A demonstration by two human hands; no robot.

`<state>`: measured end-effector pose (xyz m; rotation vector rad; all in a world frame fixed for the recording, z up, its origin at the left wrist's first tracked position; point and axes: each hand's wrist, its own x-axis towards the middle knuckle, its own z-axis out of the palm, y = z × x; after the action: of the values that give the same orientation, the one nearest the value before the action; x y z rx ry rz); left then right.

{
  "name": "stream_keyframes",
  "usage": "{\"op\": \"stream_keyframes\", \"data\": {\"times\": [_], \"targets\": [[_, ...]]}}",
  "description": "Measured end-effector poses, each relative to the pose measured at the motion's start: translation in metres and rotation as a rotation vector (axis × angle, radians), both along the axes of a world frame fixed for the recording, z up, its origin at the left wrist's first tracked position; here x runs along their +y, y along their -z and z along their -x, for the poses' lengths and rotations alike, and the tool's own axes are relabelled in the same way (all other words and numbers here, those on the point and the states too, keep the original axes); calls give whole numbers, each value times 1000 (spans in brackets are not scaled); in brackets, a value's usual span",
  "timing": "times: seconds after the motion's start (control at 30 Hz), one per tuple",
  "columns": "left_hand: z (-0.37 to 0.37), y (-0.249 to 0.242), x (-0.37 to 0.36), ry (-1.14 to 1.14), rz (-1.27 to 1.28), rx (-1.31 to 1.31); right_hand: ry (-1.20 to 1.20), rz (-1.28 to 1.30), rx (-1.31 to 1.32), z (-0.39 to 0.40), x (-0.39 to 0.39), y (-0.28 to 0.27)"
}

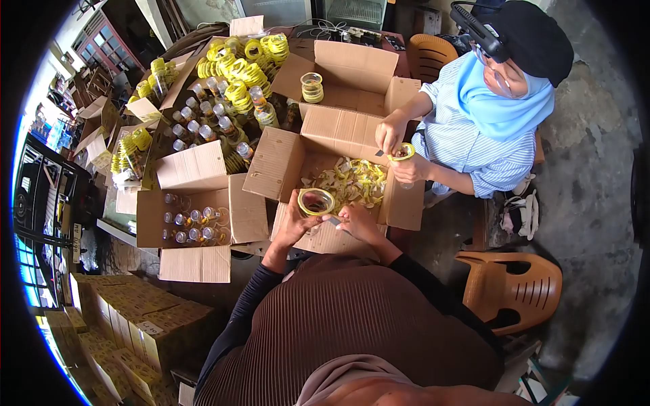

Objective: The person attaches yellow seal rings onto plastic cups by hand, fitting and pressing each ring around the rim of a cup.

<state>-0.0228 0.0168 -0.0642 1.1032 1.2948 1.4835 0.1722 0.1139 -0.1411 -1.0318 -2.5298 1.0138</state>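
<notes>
My left hand [292, 222] is wrapped round a clear cup-like piece with a yellow rim [317, 200], its round mouth turned up toward me. Close beside it, my right hand [359, 223] pinches a small flat dark blade [336, 222], whose tip is near the lower right of the rim. Both hands are above the near side of an open cardboard box [281, 166]. Inside that box lies a heap of yellow and clear plastic scraps [355, 179]. The underside of the cup-like piece is mostly hidden by my fingers.
A co-worker [487, 128] at the right holds a similar yellow-rimmed piece [403, 151] and a small dark blade. Left are a box of clear cups [196, 220] and stacks of yellow-rimmed pieces [237, 68]. Another open box [355, 61] stands behind; an orange chair [508, 287] is right.
</notes>
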Motion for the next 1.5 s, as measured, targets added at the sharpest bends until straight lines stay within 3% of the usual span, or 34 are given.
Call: {"op": "stream_keyframes", "data": {"times": [0.03,0.13,0.3,0.43,0.6,0.7,0.8,0.87,1.1,1.23,1.3,1.37,1.43,1.5], "targets": [[1,0,0,47,16,-145,23,72,31,-1,4,3],[4,-6,-5,157,100,-242,72,146,96,-5,11,3],[8,6,-3,165,32,-318,139,91,243,-8,18,7],[-2,-1,-4,90,-23,-500,208,329,390,-5,20,3],[4,7,-2,220,-139,-635,279,424,464,3,18,-38],[1,9,-2,98,-85,-512,214,425,496,6,17,-45],[1,6,-1,50,-3,-402,210,384,690,12,12,-57],[-3,-2,3,22,-35,-338,224,152,615,11,2,-91],[-17,-12,4,-50,-128,-227,228,-93,727,14,-10,-111],[-13,-13,5,-47,-56,45,189,-229,680,14,-11,-112],[-18,-25,4,-177,-212,556,193,-254,681,14,-10,-110],[-23,-26,3,-195,-181,509,160,-297,685,13,-8,-107],[-25,-31,1,-281,-154,822,182,-290,660,12,-12,-106],[-27,-29,3,-351,-223,904,200,-283,634,11,-13,-105]]}}
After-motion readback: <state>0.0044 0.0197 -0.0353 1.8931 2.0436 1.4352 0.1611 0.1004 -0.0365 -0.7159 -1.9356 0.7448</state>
